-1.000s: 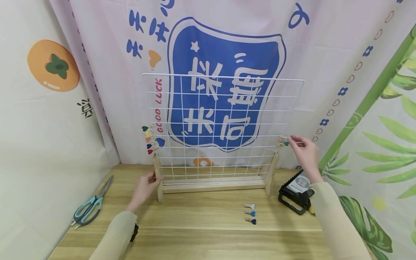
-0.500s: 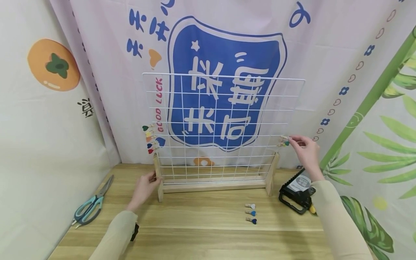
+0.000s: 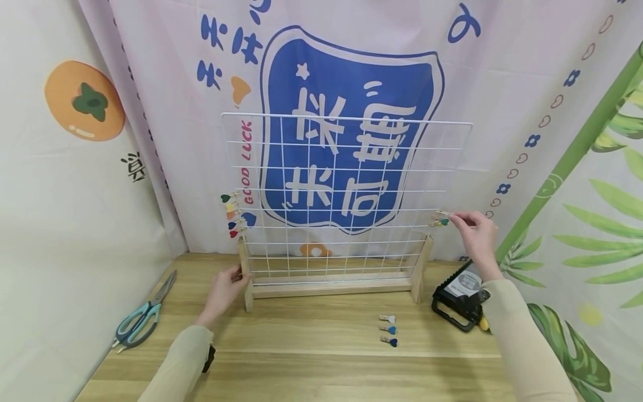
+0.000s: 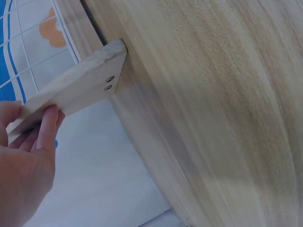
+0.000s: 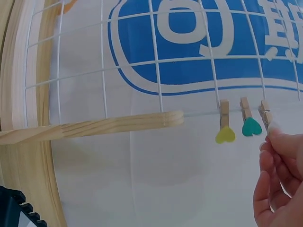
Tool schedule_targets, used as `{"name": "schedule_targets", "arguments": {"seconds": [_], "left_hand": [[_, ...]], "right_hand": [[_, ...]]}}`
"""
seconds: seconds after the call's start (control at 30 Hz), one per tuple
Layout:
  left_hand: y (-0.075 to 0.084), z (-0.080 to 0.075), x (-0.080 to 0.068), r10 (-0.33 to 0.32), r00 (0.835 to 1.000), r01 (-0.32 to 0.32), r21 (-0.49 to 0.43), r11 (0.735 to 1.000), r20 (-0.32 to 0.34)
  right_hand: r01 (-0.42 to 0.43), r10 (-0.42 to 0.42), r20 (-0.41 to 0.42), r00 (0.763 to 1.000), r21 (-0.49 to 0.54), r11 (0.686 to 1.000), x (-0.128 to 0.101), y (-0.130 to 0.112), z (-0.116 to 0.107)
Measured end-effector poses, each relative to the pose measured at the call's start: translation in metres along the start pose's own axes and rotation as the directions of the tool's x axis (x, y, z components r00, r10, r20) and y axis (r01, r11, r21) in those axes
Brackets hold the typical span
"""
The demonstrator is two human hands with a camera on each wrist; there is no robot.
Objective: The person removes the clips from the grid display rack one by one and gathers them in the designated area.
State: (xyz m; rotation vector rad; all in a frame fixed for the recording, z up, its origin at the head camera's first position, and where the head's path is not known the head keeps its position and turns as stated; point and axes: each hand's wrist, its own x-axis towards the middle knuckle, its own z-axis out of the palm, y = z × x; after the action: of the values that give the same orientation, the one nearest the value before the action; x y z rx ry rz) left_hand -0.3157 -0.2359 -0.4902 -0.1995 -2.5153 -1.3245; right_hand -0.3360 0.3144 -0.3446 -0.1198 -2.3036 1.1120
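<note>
A white wire grid (image 3: 346, 190) stands upright in a wooden stand (image 3: 331, 287) on the table. My left hand (image 3: 227, 283) grips the stand's left upright post (image 4: 71, 92), with the fingers (image 4: 47, 130) laid along its side. At the grid's right edge my right hand (image 3: 471, 228) pinches a small wooden clip (image 5: 265, 113). That clip sits on the wire beside a green-heart clip (image 5: 250, 124) and a yellow-heart clip (image 5: 225, 132). Several heart clips (image 3: 231, 215) hang on the grid's left edge. Three loose clips (image 3: 388, 329) lie on the table in front.
Teal-handled scissors (image 3: 143, 318) lie at the table's left front. A black device (image 3: 459, 298) sits right of the stand, close to my right forearm. Printed cloth backdrops hang behind and on both sides. The wooden table (image 3: 311, 357) stretches toward me.
My right hand has edged a little to the right at the grid's edge, still at the clip. The left hand and the stand have not moved.
</note>
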Motion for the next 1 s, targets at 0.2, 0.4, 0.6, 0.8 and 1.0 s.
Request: {"name": "schedule_targets", "arguments": {"seconds": [0.2,0.4,0.6,0.8,1.0], "left_hand": [[-0.001,0.000,0.000,0.001,1.000,-0.001,-0.004,1.000,0.001],[-0.001,0.000,-0.001,-0.001,1.000,0.001,-0.003,1.000,0.007],[0.000,0.001,-0.001,-0.009,1.000,0.009,0.004,1.000,0.017],[-0.001,0.000,0.002,0.005,1.000,-0.005,-0.001,1.000,0.015],[-0.004,0.001,0.003,0.024,1.000,-0.024,-0.004,1.000,0.008]], "right_hand": [[-0.002,0.002,-0.033,0.999,0.013,1.000,-0.007,0.010,-0.007],[0.024,-0.025,-0.004,1.000,-0.055,0.998,-0.031,0.018,-0.008],[0.069,-0.064,0.082,0.995,-0.059,0.996,-0.068,0.033,0.001],[0.159,-0.154,0.138,0.978,-0.026,0.987,-0.105,0.050,0.021],[0.149,-0.142,0.247,0.959,-0.010,0.989,-0.142,0.056,0.041]]}}
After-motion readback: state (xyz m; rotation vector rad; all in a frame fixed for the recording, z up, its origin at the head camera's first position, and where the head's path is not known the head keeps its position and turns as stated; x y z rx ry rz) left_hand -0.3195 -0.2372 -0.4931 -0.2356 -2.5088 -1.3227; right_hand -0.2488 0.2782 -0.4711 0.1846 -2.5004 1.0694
